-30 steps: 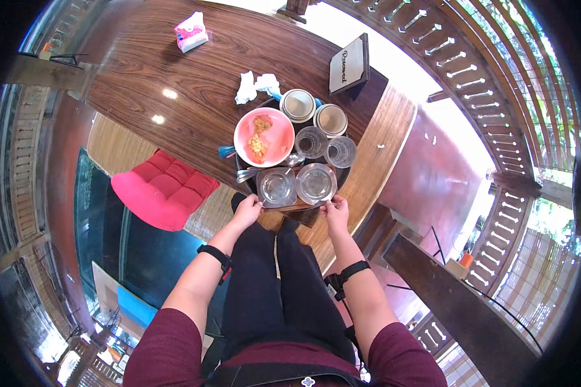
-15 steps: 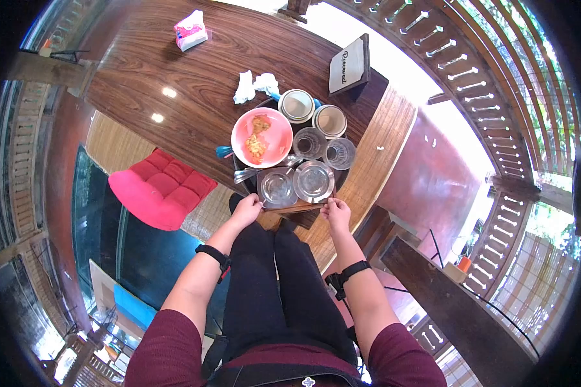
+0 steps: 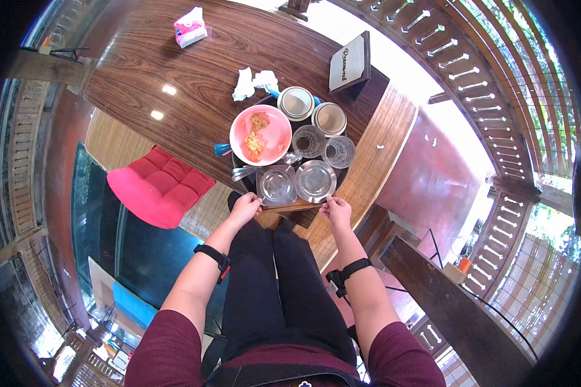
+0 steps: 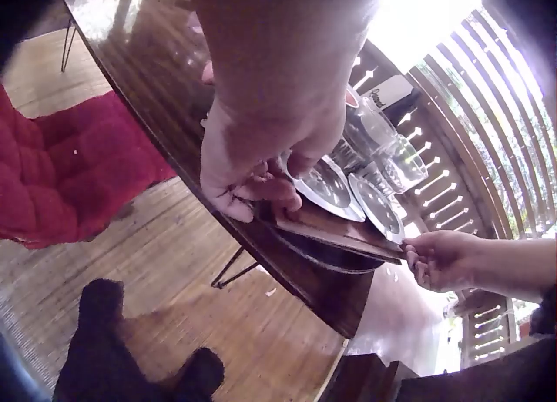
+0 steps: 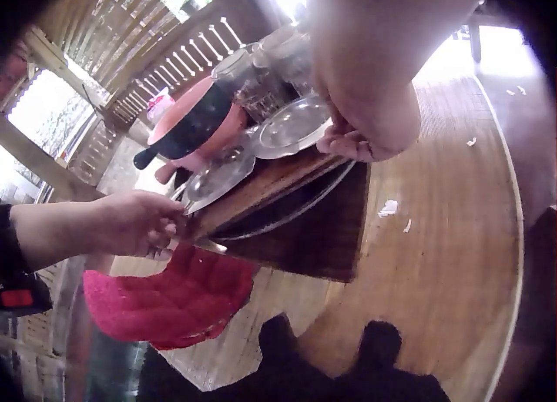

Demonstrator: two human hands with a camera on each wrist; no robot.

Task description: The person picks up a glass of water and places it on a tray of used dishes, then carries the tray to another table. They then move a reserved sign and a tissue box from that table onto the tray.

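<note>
Head view first: found a wooden board (image 3: 292,208) at the near end of the table (image 3: 142,71), apparently under the clear left dish (image 3: 277,185) and clear right dish (image 3: 315,181), with just the near edge showing. Pinched at the left corner by the left hand (image 3: 246,209) and at the right corner by the right hand (image 3: 336,211), so nothing let go on either side. Looked stiff, probably not too heavy on its own, but worth treating as loaded. Also spotted a pink bowl (image 3: 279,132) just beyond on the far left, likely easy to bump.

Left wrist view next: saw the board from its left end, above a dark round tray (image 4: 324,253). Could make out the left hand gripping that end, thumb and fingers bent in. Couldn't tell if resting on the tray or lifted off. Dishes looked hard, slick and breakable, so likely to slide with any tilt.

Then the right wrist view: found the right hand curled onto the right end, close beside the right dish, grip partly hidden. Couldn't rule out a finger brushing the dish rim. Best hold, probably: both wooden ends, kept level, never the dishes.
</note>
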